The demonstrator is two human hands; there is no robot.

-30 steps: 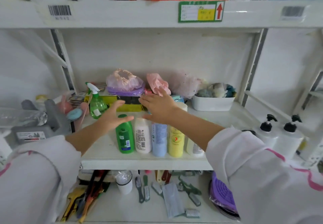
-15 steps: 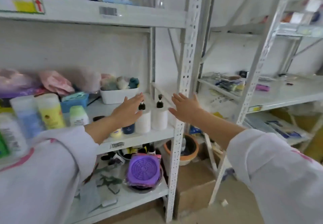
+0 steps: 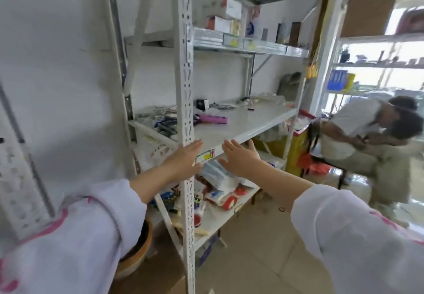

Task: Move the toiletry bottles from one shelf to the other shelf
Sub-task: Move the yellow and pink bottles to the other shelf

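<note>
No toiletry bottles are in view now. I face a white metal rack whose middle shelf (image 3: 247,126) has a broad bare patch near its front edge. My left hand (image 3: 183,163) is open, fingers together, held flat against the rack's front post (image 3: 187,101) just below that shelf's edge. My right hand (image 3: 238,158) is open with spread fingers, in front of the shelf edge beside a yellow label (image 3: 205,155). Both hands hold nothing.
A purple tool (image 3: 212,119), a small glass jar (image 3: 160,111) and small items lie at the back of the middle shelf. Boxes (image 3: 223,22) stand on the upper shelf, packets (image 3: 220,192) on the lower one. A person (image 3: 358,131) sits at right. A clay pot (image 3: 137,248) sits on the floor.
My view has swung right, away from the shelf with the bottles to the neighbouring rack. Both empty hands moved with it and now hover at the middle shelf's front edge.
</note>
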